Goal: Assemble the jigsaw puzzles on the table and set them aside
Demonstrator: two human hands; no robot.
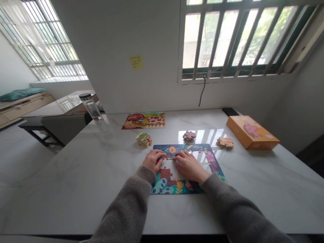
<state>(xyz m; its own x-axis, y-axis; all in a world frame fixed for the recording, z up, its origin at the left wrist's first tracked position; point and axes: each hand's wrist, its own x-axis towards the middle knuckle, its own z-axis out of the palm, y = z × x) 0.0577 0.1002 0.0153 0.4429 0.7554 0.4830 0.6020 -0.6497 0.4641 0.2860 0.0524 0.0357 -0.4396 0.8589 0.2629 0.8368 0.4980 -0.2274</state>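
A colourful jigsaw puzzle lies on the table, its border pieces joined around a pale, partly filled middle. My left hand rests on the puzzle's upper left part, fingers bent and close together at the pieces. To its right, my right hand reaches across the middle, fingertips at the inner edge of the upper border. Whatever lies under the fingertips of either hand is too small and hidden to make out. Stacks of loose pieces stand beyond the puzzle: a green one, a purple one and an orange-yellow one.
On the white marbled table are a finished-looking farm picture at the back, a glass bottle at the back left and an orange box at the right. A dark object lies behind the box.
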